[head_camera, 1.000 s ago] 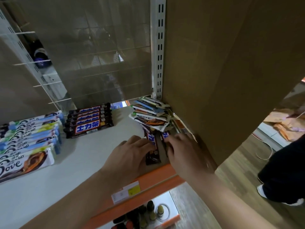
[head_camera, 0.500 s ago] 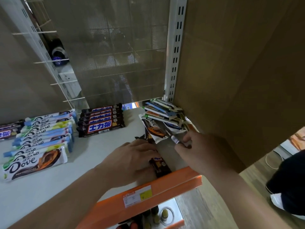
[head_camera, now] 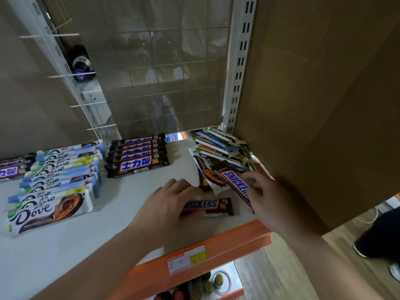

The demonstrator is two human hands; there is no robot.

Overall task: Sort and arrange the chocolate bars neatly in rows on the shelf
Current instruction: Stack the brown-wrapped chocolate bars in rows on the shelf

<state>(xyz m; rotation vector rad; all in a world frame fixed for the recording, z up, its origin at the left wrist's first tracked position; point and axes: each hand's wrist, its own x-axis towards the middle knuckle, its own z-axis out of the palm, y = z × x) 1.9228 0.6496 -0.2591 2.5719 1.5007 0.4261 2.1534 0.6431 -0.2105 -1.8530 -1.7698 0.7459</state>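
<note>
My left hand (head_camera: pixel 166 204) grips a brown Snickers bar (head_camera: pixel 213 206) that lies flat near the shelf's front edge. My right hand (head_camera: pixel 263 195) pinches a second Snickers bar (head_camera: pixel 236 185), tilted up on its edge beside a loose pile of mixed chocolate bars (head_camera: pixel 218 148) in the right back corner. A neat row of dark Snickers bars with Chinese lettering (head_camera: pixel 137 155) sits at the back centre. A row of white Dove bars (head_camera: pixel 54 180) lines the left side of the pale shelf (head_camera: pixel 121 191).
A brown side panel (head_camera: pixel 324 105) walls the shelf on the right, and mesh backs it. The orange front rail (head_camera: pixel 194 256) carries a price label. Bottles stand on the shelf below. A person's dark trouser leg and shoe (head_camera: pixel 376 234) are on the floor at right.
My right hand has lifted a Snickers bar out of the pile. My left hand has turned the other bar flat and crosswise near the front edge. The camera moved closer.
</note>
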